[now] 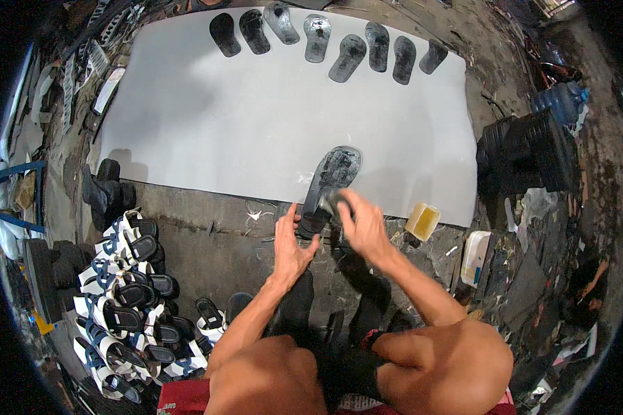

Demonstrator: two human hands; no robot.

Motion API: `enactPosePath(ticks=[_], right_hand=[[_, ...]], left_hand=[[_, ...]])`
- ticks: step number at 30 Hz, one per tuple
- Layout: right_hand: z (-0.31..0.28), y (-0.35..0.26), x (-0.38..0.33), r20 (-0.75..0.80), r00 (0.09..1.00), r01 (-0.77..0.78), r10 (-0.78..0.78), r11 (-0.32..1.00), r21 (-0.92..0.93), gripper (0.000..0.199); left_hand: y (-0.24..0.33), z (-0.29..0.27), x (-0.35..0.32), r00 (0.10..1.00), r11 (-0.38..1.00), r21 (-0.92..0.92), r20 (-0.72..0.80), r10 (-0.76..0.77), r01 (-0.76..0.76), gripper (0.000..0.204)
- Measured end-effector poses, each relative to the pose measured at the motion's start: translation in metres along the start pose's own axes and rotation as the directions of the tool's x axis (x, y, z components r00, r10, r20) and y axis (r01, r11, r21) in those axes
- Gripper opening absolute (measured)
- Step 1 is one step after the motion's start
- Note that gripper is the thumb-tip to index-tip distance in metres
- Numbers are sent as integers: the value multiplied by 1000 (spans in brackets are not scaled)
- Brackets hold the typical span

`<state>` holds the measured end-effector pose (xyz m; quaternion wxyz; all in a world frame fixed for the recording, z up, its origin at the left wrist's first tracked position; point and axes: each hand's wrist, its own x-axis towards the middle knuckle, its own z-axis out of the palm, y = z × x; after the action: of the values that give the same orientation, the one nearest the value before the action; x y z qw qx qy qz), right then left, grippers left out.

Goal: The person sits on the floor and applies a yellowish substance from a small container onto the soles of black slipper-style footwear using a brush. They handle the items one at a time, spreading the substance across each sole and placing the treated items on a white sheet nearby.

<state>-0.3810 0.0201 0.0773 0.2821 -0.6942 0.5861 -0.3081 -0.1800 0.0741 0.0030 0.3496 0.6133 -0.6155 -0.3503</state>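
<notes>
The right hand (362,225), just right of the frame's centre, is curled shut around a small dark tool (327,203) and presses it onto the heel end of a black sole (330,187). What kind of tool it is cannot be told. The left hand (292,242) lies beside it with fingers spread and flat, its fingertips touching the sole's near end and the floor by it.

The sole lies at the centre of the frame, half on the lower edge of a white sheet (256,117) and half on the bare floor. Its long axis runs on a slant from lower left to upper right: the broad toe end points up and right onto the sheet, the narrow heel end points down toward the hands. Its upper face looks grey and shiny in patches.

Along the sheet's top edge a row of soles (339,41) lies side by side, their long axes roughly up-and-down in the frame. Right of the hands, at the sheet's lower right corner, stands a yellow tub (422,221), with a white container (474,257) just beyond it. At lower left is a heap of sandals (128,297) with white and blue straps.
</notes>
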Motion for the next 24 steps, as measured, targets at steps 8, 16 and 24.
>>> enactPosePath(ticks=[8, 16, 24], right_hand=[[29, 24, 65, 318, 904, 379, -287, 881, -284, 31], [-7, 47, 104, 66, 988, 155, -140, 900, -407, 34], [49, 1, -26, 353, 888, 407, -296, 863, -299, 42]], left_hand=[[12, 29, -1, 984, 997, 76, -177, -18, 32, 100], [17, 31, 17, 988, 998, 57, -154, -13, 22, 88], [-16, -11, -5, 900, 959, -248, -372, -228, 140, 57]])
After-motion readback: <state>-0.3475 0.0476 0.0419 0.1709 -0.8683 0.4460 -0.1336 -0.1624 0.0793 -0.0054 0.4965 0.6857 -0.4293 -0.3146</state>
